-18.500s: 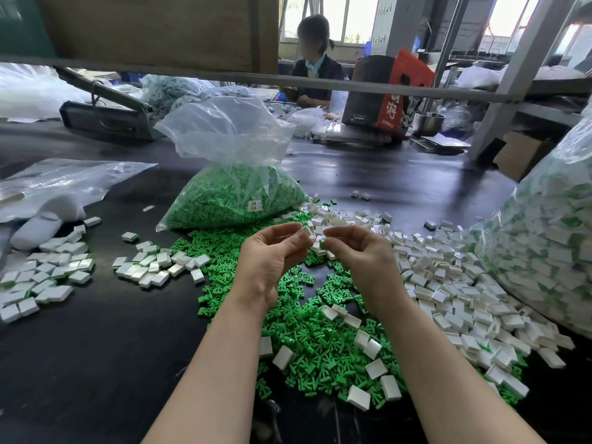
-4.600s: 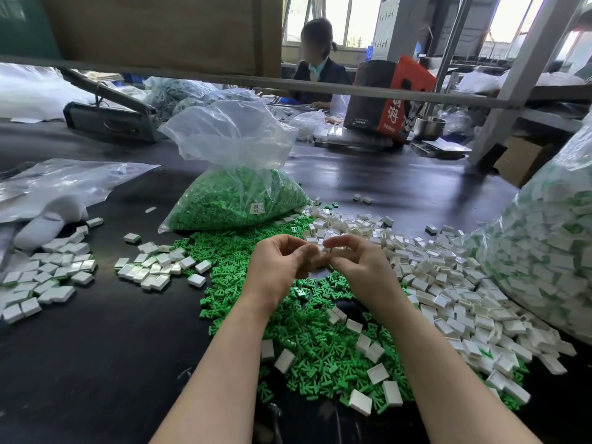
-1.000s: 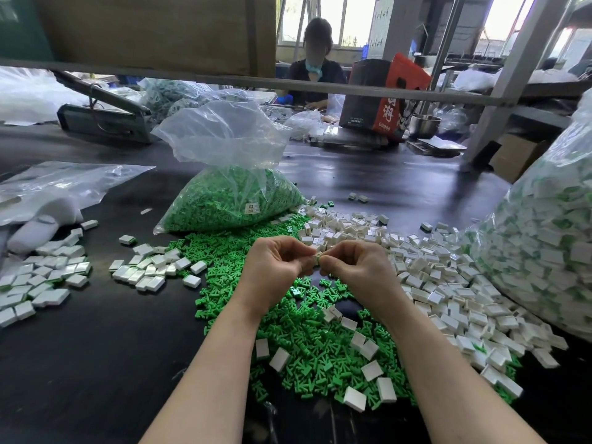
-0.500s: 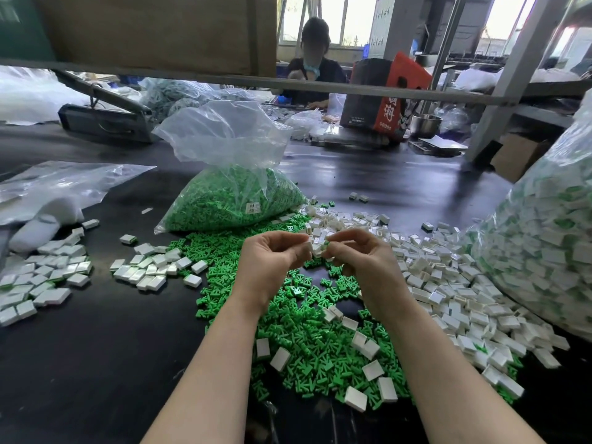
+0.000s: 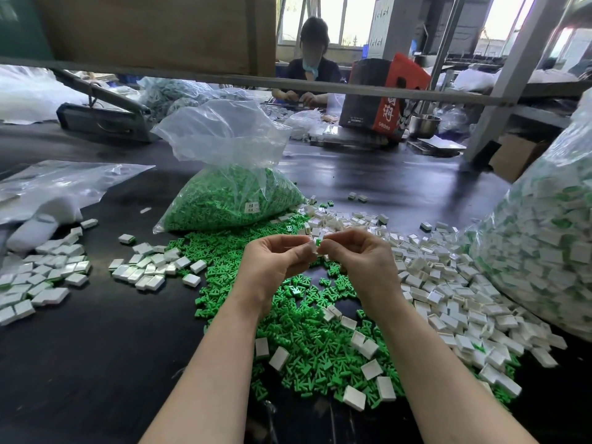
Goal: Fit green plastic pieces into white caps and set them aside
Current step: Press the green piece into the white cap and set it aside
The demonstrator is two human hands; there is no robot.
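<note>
My left hand (image 5: 272, 264) and my right hand (image 5: 358, 261) meet fingertip to fingertip above the dark table. Between them sits a small white cap (image 5: 312, 246), pinched by my left fingers, and a green plastic piece (image 5: 318, 242), pinched by my right fingers against the cap. Below my hands spreads a heap of loose green pieces (image 5: 298, 331). Loose white caps (image 5: 448, 299) lie in a wide pile to the right. Two groups of white caps lie set aside at the left (image 5: 153, 267), (image 5: 38, 277).
A clear bag of green pieces (image 5: 230, 200) stands behind the heap. A big bag of white and green parts (image 5: 544, 245) fills the right edge. Flat plastic bags (image 5: 57, 181) lie at far left. Another person (image 5: 312, 65) works across the table, beyond a metal bar (image 5: 352, 91).
Over the last second my hands rose a little from the heap and stayed joined. The green piece now shows at the cap between my fingertips.
</note>
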